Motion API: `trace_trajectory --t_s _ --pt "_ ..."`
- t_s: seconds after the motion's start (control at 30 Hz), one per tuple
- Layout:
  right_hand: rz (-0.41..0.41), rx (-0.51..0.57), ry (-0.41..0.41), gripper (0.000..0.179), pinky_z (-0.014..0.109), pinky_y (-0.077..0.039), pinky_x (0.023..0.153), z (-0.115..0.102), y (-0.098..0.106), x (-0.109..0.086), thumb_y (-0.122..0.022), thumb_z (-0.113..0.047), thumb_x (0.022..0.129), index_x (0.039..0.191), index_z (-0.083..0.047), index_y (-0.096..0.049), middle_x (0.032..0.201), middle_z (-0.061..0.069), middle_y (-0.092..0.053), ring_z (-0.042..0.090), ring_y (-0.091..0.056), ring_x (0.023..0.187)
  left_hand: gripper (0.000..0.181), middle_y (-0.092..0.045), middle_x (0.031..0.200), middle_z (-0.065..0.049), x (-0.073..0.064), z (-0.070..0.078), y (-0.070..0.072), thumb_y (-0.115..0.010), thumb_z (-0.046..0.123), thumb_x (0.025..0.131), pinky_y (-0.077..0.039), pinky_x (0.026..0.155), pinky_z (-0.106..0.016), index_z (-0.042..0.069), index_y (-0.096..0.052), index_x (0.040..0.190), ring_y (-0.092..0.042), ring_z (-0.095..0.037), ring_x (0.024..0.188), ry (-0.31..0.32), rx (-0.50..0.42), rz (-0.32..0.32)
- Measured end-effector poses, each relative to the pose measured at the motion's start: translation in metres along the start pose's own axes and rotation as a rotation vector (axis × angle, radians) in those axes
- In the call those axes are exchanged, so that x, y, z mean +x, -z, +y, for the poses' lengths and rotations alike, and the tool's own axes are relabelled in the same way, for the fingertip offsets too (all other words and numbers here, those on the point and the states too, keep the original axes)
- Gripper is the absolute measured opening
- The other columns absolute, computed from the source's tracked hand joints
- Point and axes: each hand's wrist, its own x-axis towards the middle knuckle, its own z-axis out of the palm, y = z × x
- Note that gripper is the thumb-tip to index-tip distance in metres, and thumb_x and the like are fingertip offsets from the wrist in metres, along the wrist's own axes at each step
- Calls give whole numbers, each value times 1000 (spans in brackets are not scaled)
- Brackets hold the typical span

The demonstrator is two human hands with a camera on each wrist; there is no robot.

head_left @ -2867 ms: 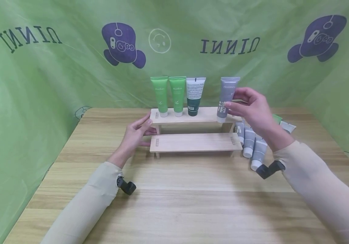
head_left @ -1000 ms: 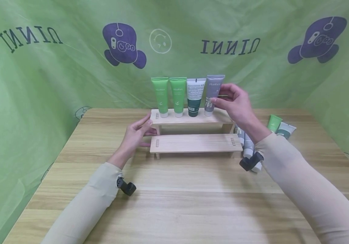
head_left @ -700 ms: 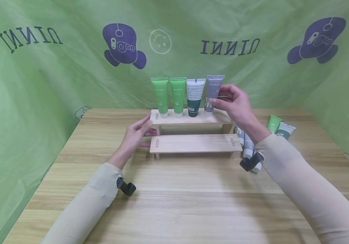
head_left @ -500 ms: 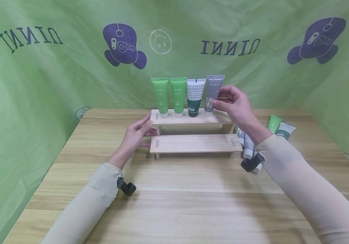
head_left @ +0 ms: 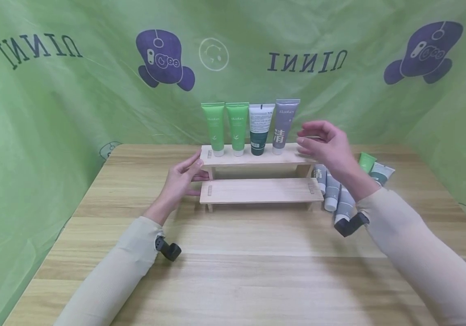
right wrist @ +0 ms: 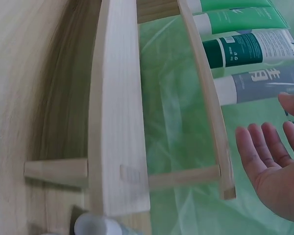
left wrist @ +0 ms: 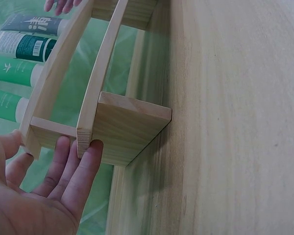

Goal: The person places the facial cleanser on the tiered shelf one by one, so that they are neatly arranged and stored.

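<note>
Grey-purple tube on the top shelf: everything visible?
The grey-purple tube looks like smooth plastic, with a flat crimped top, small pale lettering and a large pale character. It stands upright on its white cap, rightmost on the top shelf, beside the green-and-white tube; contact there is unclear. The right grip is clear of it.

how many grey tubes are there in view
4 visible: one grey tube stands on the wooden rack's top shelf, at the row's right end; three more grey tubes lie on the table by the rack's right end. The right hand may hide others.
</note>
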Motion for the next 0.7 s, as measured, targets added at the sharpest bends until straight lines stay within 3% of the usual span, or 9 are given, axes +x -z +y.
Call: trace_trajectory --t_s 0.3,0.53,0.7 --pt "64 80 -11 39 33 -61 83 8 38 -16 -74 -2 91 127 -3 -59 114 10 -67 21 -71 98 53 -64 120 -25 0 0 0 -58 40 103 -63 76 -48 33 -42 153 -64 -36 114 -1 -8 -10" --pt "134 68 -121 53 32 -61 84 14 74 -32 -79 -15 89 134 -7 -54 122 7 -63 16 -70 101 53 -65 120 -24 0 0 0 -58 41 102 -63 76 -47 33 -42 153 -64 -36 115 -1 4 -8" --pt "139 44 -196 61 31 -60 86 21 101 -43 -79 -22 89 140 -9 -48 125 4 -60 13 -68 102 53 -65 120 -24 0 0 0 -58 40 103 -63 76 -47 33 -42 153 -65 -35 113 -1 2 -5"
